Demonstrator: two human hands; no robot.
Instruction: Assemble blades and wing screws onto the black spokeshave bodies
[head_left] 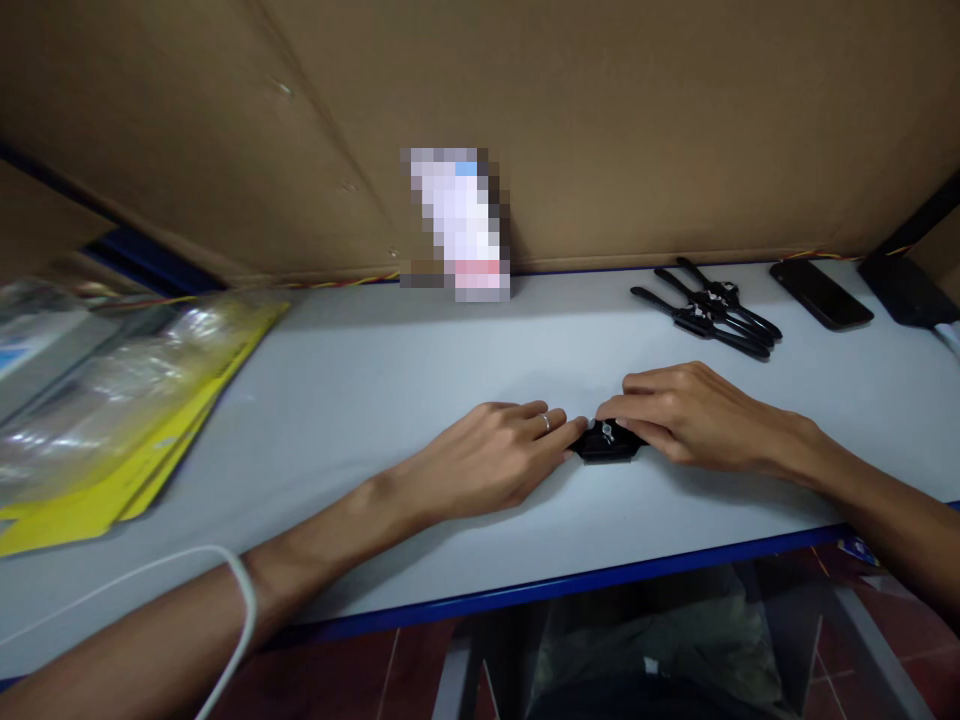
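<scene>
Bearing a white cable (244, 590) in a curve across the left forearm (307, 565), well behind the left hand (495, 450). Looking down behind both hands, past the blue edge (555, 585) of a pale table (375, 360), onto dark cloth (660, 640) and red floor tiles (352, 670). Gripping the left end of a black tool (609, 450) in the left hand, fingers bent around it, with a silver ring (546, 423) on one finger. Grasping the right end in the right hand (694, 415), thumb and fingers closed about it, fingertips just beside a small silver screw (607, 432). Holding the tool between both hands, resting on the table or just above it; cannot tell which.

Well to the left of the left hand, showing clear plastic (127, 385) over yellow sheets (187, 430), partly blurred. Beyond the right hand, showing three more black tools (694, 325), bunched and overlapping. Farther right of the same hand, showing a dark phone (821, 295) flat on the table and, beside it, a black flat object (911, 290), too dark to identify. Far beyond the left hand, showing a pixelated upright object (469, 220) before a brown wall (637, 130).
</scene>
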